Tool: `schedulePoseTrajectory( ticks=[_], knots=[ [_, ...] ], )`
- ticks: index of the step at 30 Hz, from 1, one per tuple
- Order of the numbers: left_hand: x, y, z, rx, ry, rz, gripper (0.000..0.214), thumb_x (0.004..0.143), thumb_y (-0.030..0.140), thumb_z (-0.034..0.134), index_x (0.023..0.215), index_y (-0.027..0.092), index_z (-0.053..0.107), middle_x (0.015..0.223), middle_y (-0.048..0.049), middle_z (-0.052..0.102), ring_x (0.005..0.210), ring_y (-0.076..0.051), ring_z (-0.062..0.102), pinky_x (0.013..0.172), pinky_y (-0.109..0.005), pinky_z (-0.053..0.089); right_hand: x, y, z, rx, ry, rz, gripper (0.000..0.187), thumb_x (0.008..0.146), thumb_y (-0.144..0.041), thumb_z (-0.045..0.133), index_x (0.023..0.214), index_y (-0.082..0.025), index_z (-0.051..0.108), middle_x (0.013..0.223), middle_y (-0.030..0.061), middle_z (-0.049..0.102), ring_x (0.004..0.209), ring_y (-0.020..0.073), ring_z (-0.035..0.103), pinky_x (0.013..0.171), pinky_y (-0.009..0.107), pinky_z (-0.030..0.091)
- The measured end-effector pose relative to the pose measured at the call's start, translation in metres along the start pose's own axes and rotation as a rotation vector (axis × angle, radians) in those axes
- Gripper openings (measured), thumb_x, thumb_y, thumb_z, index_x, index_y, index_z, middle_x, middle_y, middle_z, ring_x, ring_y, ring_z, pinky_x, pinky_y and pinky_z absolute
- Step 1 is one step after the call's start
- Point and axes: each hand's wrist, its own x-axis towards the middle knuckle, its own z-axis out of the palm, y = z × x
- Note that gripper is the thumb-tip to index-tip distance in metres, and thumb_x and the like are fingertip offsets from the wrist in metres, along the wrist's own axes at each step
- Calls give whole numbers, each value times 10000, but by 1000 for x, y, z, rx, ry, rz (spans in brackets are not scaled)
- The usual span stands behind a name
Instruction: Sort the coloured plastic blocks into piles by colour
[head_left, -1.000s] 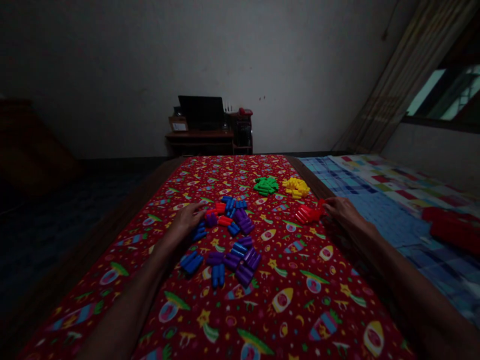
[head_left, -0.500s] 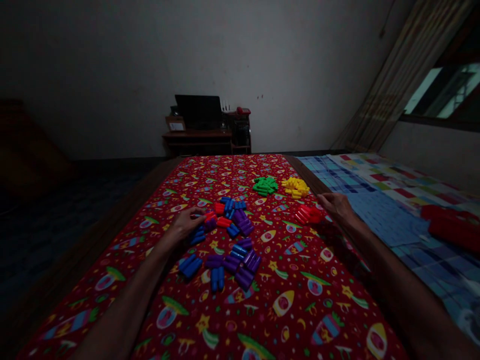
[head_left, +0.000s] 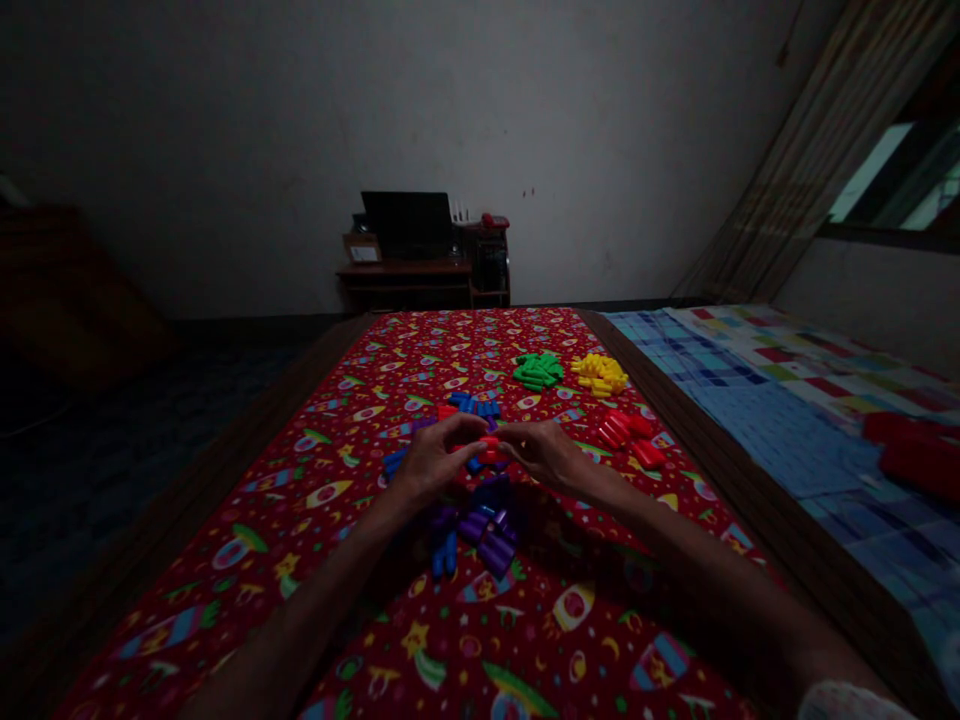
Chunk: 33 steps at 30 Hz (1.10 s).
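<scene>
A small red plastic piece [head_left: 491, 450], shaped like short tubes side by side, is held up over the mixed pieces. My left hand [head_left: 435, 458] grips its left end between thumb and fingers. From the other side, my right hand [head_left: 546, 452] pinches the right end. Blue pieces [head_left: 474, 404] lie just beyond the hands, and purple pieces [head_left: 491, 540] with a few more blue ones are nearer me. Part of this mixed group is hidden behind my hands and in their shadow.
On the right are a red pile [head_left: 630, 432], a green pile [head_left: 538, 371] and a yellow pile [head_left: 600, 374]. They lie on a red patterned cloth [head_left: 600, 650]. A desk with a dark screen [head_left: 409, 222] stands at the wall; a bed with checked covers [head_left: 697, 370] is at right.
My right hand has come from beside the red pile to the middle, meeting my left hand at the red piece. Another red piece now shows at the red pile's near edge.
</scene>
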Motion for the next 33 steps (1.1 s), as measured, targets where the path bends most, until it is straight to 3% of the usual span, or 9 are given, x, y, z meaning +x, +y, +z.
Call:
schedulePoseTrajectory(
  ticks=[3,8,10,14,18,22,25,28,33],
  knots=[
    [2,-8,-3,77,-16,14,352,774,503,609,925,191,671,937,-65,728,861,-216,682,795,-345,549,-10,9,-14,-41,1,75,311,925,-328,489,1026,-145,719,731,45,706,562,117,568,526,203,364],
    [12,-40,-36,389,107,46,308,802,431,547,950,196,680,1023,-95,706,943,-246,656,846,-377,512,-53,57,-81,-156,282,327,328,866,-371,514,939,-160,755,887,77,748,757,211,668,676,285,483],
    [11,-52,-42,478,38,54,285,803,416,558,949,209,688,1030,-93,708,981,-256,643,871,-378,494,-73,82,-107,-211,384,453,337,826,-384,537,908,-148,763,885,86,750,782,237,673,696,309,495],
    [4,-63,-32,683,-99,111,270,791,357,613,1018,227,682,1081,-98,698,1057,-290,608,911,-402,452,-104,117,-127,-222,353,636,404,786,-428,544,882,-104,766,760,86,740,666,234,661,571,285,476],
    [-2,-59,-23,858,-89,148,243,856,338,559,1021,194,663,1041,-114,693,998,-286,617,876,-403,442,-110,123,-120,-285,243,692,439,817,-429,499,920,-90,760,678,74,716,583,201,637,506,257,437],
    [0,-54,-33,897,-31,175,319,914,421,465,885,183,675,900,-103,704,880,-256,635,837,-379,449,-98,111,-117,-453,419,621,360,789,-341,538,968,-108,746,915,138,738,775,244,680,676,321,509],
    [4,-45,-39,813,60,171,352,907,454,458,876,184,682,902,-98,713,867,-240,644,814,-347,468,-81,87,-108,-412,498,481,300,809,-295,524,936,-135,743,949,138,734,814,241,685,743,344,524],
    [4,-26,-30,646,59,161,342,891,474,485,872,198,686,900,-64,724,842,-204,658,771,-289,487,-62,49,-80,-236,372,284,259,865,-298,514,918,-179,738,916,95,742,826,216,686,751,325,531],
    [-12,4,8,443,-128,168,284,861,444,555,872,203,703,886,-33,734,821,-181,671,776,-265,496,-45,0,-17,-70,7,-33,319,917,-271,518,1207,-181,618,1052,103,706,870,180,657,727,283,508]
  ],
)
